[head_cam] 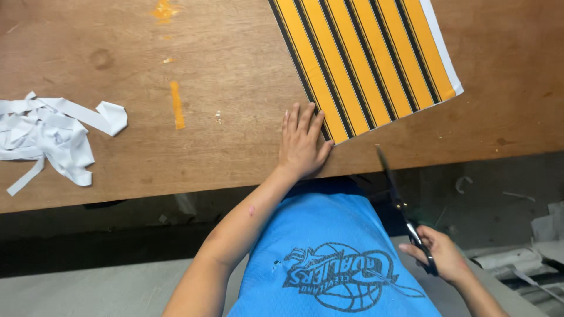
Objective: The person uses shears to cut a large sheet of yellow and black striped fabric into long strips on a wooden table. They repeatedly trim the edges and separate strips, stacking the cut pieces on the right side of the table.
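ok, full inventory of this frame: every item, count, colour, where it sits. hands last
striped paper sheet: 1, orange with black stripes and a white edge, top centre-right of the table, lying at a slant
paper scraps: 1 loose pile, white, left side of the table
table: 1, brown wood with orange marks near top left, fills the upper frame
scissors: 1, dark blades and handles, blades closed or nearly so, below the table edge at right, tip pointing up toward the sheet
floor litter: several pale scraps, lower right
blue shirt: 1, dark print, bottom centre
left hand: flat on the table, fingers at the sheet's lower corner
right hand: grips the scissors handles
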